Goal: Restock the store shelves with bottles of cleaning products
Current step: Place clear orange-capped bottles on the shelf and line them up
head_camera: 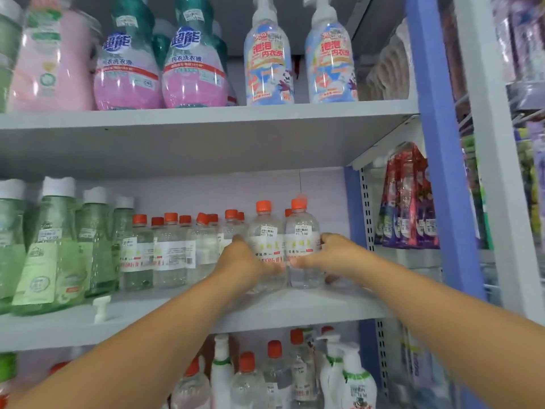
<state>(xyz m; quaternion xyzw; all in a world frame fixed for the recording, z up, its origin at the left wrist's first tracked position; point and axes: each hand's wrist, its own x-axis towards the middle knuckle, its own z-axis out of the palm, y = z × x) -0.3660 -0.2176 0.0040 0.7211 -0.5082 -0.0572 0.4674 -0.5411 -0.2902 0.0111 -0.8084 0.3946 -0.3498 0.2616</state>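
Above the middle shelf [206, 311], the top board carries two pink bottles with teal caps [194, 63] and two blue pump bottles [268, 60]. On the middle shelf itself stand four green bottles [50, 249] and roughly a dozen clear orange-capped bottles [169, 249]; two hands [244, 261] reach among them.

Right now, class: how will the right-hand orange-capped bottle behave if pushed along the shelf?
The bottle is tall and narrow, so it probably tips. It looks full of clear liquid, so likely heavy. The right hand grips smooth plastic, perhaps slippery.
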